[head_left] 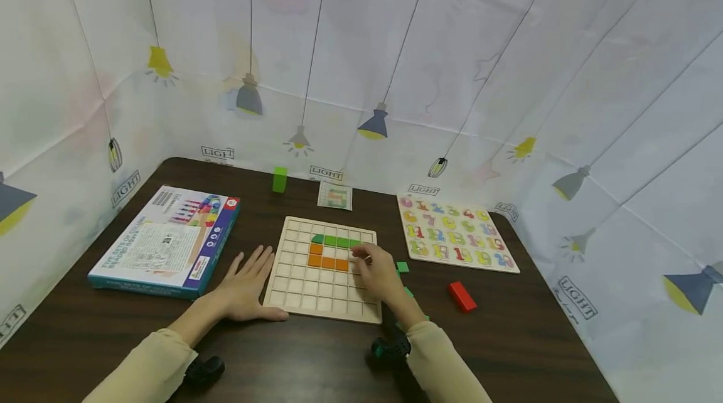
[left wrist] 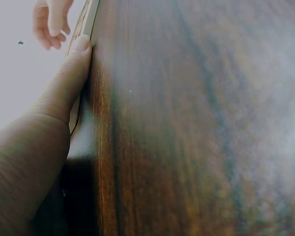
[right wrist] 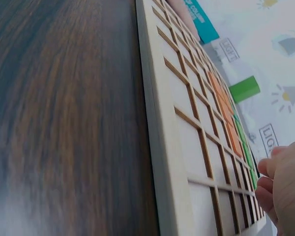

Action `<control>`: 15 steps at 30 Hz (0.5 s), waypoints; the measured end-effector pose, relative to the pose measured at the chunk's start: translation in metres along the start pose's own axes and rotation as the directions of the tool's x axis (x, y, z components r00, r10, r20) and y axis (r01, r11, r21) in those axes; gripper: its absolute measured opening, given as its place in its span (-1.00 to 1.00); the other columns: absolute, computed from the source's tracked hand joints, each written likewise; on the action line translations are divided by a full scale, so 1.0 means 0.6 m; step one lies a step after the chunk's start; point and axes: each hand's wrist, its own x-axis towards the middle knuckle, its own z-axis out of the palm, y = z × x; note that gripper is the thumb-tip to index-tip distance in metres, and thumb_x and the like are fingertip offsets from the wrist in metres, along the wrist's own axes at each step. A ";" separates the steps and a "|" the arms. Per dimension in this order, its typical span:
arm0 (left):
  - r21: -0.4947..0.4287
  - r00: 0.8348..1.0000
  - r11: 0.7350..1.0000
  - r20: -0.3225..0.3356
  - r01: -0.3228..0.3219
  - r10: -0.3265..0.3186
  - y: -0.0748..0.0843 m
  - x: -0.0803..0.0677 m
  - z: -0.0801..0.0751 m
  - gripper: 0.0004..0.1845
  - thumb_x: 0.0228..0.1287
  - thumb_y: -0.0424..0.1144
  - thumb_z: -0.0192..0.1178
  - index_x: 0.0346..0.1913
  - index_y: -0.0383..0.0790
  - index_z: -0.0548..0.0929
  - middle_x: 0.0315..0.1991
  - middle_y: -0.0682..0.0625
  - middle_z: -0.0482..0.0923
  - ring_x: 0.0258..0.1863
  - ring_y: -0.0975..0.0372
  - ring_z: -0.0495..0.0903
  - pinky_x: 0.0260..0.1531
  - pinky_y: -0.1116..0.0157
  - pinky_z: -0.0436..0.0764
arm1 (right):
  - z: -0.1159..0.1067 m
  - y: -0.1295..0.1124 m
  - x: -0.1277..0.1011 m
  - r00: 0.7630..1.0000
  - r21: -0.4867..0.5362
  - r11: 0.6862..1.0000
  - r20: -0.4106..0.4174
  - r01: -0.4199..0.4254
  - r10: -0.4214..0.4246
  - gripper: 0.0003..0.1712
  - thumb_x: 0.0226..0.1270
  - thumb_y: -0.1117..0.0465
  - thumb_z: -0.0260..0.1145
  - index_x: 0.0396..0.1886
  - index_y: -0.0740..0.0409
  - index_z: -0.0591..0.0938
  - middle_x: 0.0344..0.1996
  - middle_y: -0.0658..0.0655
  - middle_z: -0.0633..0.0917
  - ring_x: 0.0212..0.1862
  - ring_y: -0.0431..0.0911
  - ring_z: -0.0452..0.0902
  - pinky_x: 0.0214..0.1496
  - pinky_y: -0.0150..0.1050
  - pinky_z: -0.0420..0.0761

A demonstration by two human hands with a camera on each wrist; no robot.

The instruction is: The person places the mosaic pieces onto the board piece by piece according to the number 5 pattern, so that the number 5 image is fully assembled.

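a person sits at a dark wooden table [head_left: 508, 340] with both hands on a pale wooden grid board [head_left: 316, 290]. the left hand [head_left: 246, 287] lies flat on the table, fingers straight and spread, its thumb pressed along the board's near left edge; the left wrist view shows that thumb against the board's rim. the right hand [head_left: 380, 272] rests on the board's right side with fingers curled over the squares beside the coloured pieces; whether it pinches a piece cannot be told. the hands are apart, the board between them.

on the board, just left of the right hand's fingertips, a row of green blocks [head_left: 334, 241] sits above orange blocks [head_left: 327, 260]. just right of the right hand lies a small green piece [head_left: 402, 267], and farther right a red block [head_left: 462, 296]. beyond that, a number puzzle board [head_left: 455, 233]. left of the left hand lies a boxed toy set [head_left: 169, 241]. past the board, away from both hands, a green block [head_left: 279, 179] stands upright near a small pattern card [head_left: 335, 195].
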 end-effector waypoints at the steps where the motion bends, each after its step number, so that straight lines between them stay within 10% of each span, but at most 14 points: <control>1: 0.005 1.000 1.000 0.001 0.002 -0.002 0.003 0.001 -0.002 0.37 -0.20 0.63 0.03 0.46 -0.40 -0.04 0.48 -0.25 -0.18 0.45 -0.05 -0.26 0.29 -0.15 -0.31 | -0.005 0.003 -0.002 1.000 -0.007 1.000 -0.016 -0.003 0.002 -0.79 0.27 0.46 0.20 -0.11 0.29 0.61 -0.25 0.11 0.66 -0.22 -0.08 0.59 -0.21 -0.26 0.61; 15: 0.034 0.999 0.999 0.029 0.026 -0.027 0.002 0.003 -0.002 0.38 -0.21 0.64 0.01 0.47 -0.36 -0.06 0.49 -0.22 -0.20 0.45 -0.04 -0.28 0.30 -0.15 -0.32 | -0.024 0.040 -0.027 0.989 -0.003 0.997 -0.127 -0.077 0.076 -0.79 0.15 0.52 0.26 -0.21 0.27 0.64 -0.33 0.10 0.67 -0.31 -0.12 0.57 -0.26 -0.17 0.60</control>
